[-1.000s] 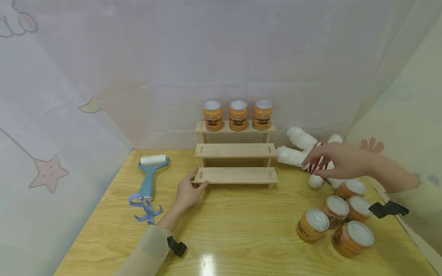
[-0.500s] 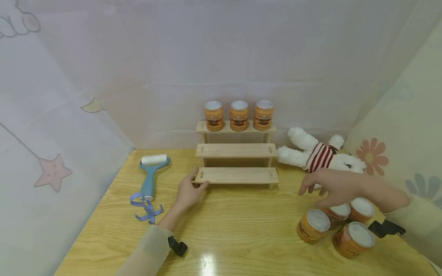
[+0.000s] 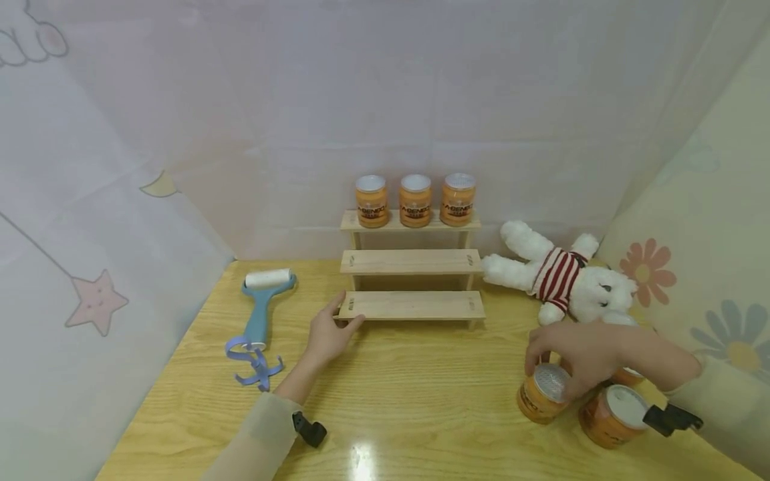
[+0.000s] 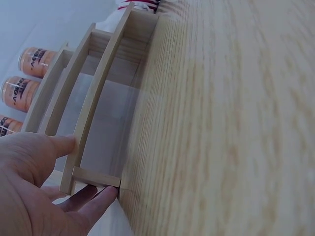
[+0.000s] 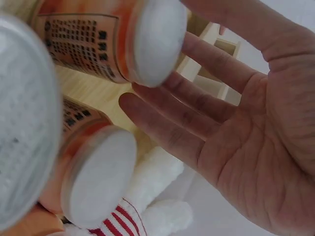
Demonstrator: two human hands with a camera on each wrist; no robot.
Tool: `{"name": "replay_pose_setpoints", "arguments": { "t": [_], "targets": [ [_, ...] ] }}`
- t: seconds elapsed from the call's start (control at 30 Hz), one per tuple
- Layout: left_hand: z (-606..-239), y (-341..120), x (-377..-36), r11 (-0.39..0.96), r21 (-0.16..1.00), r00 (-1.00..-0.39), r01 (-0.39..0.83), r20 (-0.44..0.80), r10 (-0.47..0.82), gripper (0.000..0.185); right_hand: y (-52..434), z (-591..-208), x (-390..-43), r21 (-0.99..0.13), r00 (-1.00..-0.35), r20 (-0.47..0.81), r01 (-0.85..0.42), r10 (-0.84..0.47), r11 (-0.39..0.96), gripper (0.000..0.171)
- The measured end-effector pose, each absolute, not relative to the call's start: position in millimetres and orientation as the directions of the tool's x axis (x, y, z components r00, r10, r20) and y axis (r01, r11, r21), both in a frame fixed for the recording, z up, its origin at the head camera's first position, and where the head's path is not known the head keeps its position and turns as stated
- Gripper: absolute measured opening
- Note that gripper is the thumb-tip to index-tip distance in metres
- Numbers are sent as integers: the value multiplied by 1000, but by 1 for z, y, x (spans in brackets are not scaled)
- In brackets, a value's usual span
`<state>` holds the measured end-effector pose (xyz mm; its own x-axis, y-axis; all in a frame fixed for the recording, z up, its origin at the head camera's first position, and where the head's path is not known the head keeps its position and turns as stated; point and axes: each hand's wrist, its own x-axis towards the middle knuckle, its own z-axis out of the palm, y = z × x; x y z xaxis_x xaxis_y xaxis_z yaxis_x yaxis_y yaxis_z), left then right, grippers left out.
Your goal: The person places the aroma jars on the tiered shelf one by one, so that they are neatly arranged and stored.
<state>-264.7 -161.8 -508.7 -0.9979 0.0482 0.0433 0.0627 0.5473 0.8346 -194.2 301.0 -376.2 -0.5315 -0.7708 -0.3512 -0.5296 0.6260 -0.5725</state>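
Observation:
A three-step wooden display rack (image 3: 415,305) stands against the back, with three orange-labelled jars (image 3: 415,204) along its top step. At the left end of its lowest step, my left hand (image 3: 327,337) pinches the board; the left wrist view shows the thumb (image 4: 63,144) on the board and fingers by the short leg. My right hand (image 3: 589,351) reaches down over an orange jar (image 3: 532,399) at the front right, thumb and fingers on opposite sides of its lid. In the right wrist view the fingers (image 5: 167,123) are fairly straight, fingertips at the white lid (image 5: 160,44).
Other jars (image 3: 613,421) cluster beside and under the right hand. Behind them lies a white plush toy (image 3: 595,294) in a striped shirt. A blue-handled lint roller (image 3: 259,307) and a purple hook piece (image 3: 259,367) lie on the wooden table (image 3: 409,401) at left.
My right hand has come down and toward me, from over the plush toy to the front-left jar of the cluster. The left hand stays at the rack.

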Motion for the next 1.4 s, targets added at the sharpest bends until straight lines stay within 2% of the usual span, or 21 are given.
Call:
{"name": "replay_pose_setpoints", "arguments": {
  "t": [0.3, 0.57, 0.8, 1.17, 1.4],
  "targets": [
    [-510, -164, -263, 552, 831, -998, 65, 43, 52, 82, 292, -386, -193, -524, -532, -344, -576, -774, 628, 44],
    [-509, -162, -263, 557, 827, -998, 69, 48, 52, 82, 290, -388, -199, -463, -513, -191, -705, -837, 538, 50],
    [-510, -161, -264, 557, 827, -997, 70, 52, 48, 82, 288, -361, -217, -428, -516, -61, -760, -855, 489, 43],
    [-511, -162, -267, 569, 819, -997, 73, 62, 40, 81, 266, -323, -250, -303, -528, 58, -818, -848, 488, 35],
    [-511, -162, -267, 559, 826, -997, 71, 59, 39, 81, 248, -310, -267, -279, -518, 107, -835, -849, 474, 33]
  ]
}}
